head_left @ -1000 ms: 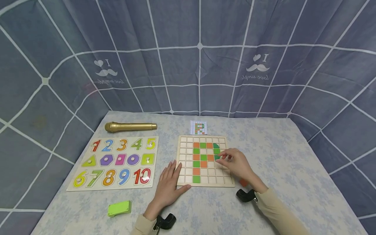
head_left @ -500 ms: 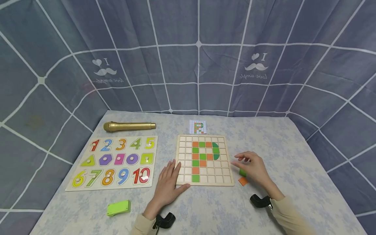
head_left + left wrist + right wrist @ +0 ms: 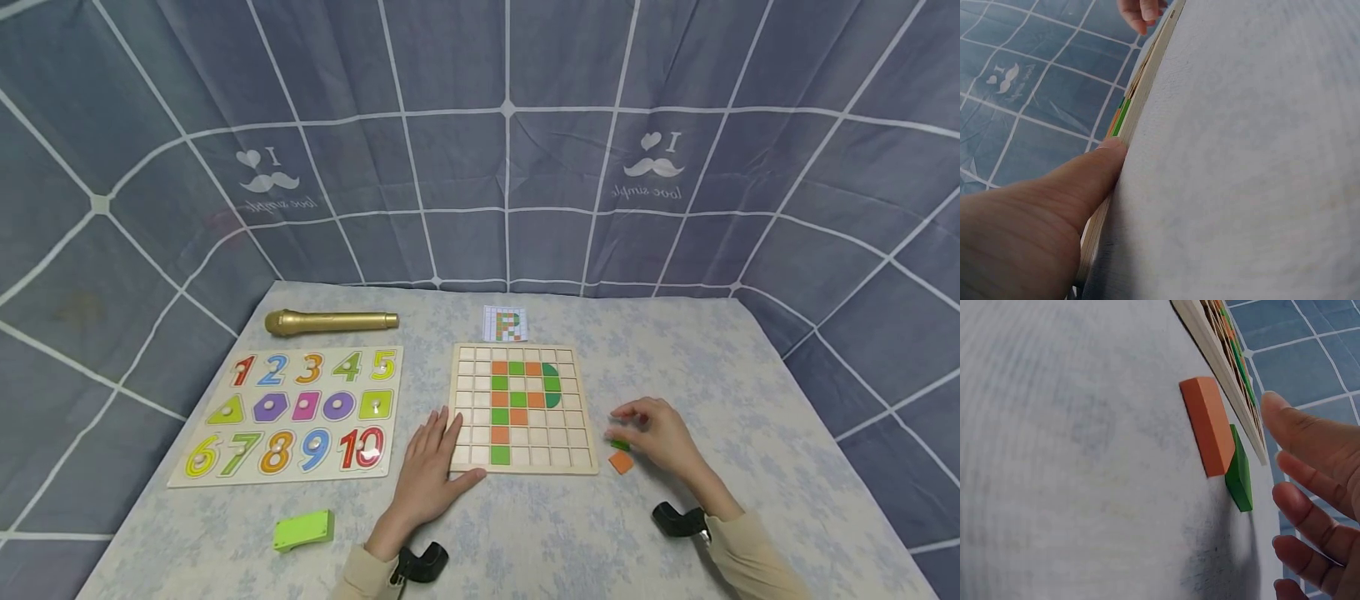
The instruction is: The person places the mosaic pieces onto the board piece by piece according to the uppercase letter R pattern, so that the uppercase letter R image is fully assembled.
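Observation:
A wooden grid board (image 3: 558, 439) lies flat, with orange, green and rounded dark green tiles set in its squares in the shape of a letter P. My left hand (image 3: 426, 477) rests at its near left corner, fingers straight, the thumb (image 3: 1094, 172) along the near edge. To the right of the board, my right hand (image 3: 660, 437) hovers over a loose green tile (image 3: 1240, 475), its fingers bent slightly and apart, holding nothing. Beside that tile lies an orange tile (image 3: 1207, 428); the two look close together. In the head view the hand partly hides the green tile.
Behind the board lies a small pattern card (image 3: 506, 324). At the left are a number and shape puzzle board (image 3: 281, 432) and a gold microphone (image 3: 333, 323). A lime green block (image 3: 303, 531) lies near the front. A grey-blue curtain (image 3: 450, 167) surrounds the table.
My right hand has let go of a rounded green tile at the P's right side and moved right and nearer, over the loose tiles. My left hand stays in place.

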{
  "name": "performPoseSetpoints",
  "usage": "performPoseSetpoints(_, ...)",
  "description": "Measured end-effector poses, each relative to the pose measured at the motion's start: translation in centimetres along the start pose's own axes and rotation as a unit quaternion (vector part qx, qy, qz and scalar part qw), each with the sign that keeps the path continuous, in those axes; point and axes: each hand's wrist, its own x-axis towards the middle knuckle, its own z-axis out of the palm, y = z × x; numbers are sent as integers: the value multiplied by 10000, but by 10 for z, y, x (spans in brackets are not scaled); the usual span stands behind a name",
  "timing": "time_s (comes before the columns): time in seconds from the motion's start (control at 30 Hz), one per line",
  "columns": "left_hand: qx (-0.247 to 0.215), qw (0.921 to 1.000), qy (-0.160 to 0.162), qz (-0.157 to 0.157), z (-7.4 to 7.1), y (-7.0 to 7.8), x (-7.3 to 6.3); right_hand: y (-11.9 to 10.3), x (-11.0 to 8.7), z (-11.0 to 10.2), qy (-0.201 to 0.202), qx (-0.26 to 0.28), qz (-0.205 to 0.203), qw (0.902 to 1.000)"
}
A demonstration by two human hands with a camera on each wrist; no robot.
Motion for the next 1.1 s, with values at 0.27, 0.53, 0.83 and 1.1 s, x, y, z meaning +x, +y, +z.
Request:
performPoseSetpoints(0.27, 20, 10000, 18, 23, 0, 0, 0, 4, -5, 0, -109, -54, 31, 9999)
performPoseSetpoints(0.53, 31, 10000, 18, 14, 0, 0, 0, 4, -6, -2, -287, -13, 156, 9995)
performPoseSetpoints(0.83, 26, 10000, 42, 25, -1, 1, 0, 3, -7, -3, -296, -5, 254, 9992)
performPoseSetpoints(1.1, -11, 10000, -1, 6, -1, 1, -1, 0, -13, 0, -115, -182, 299, 9993)
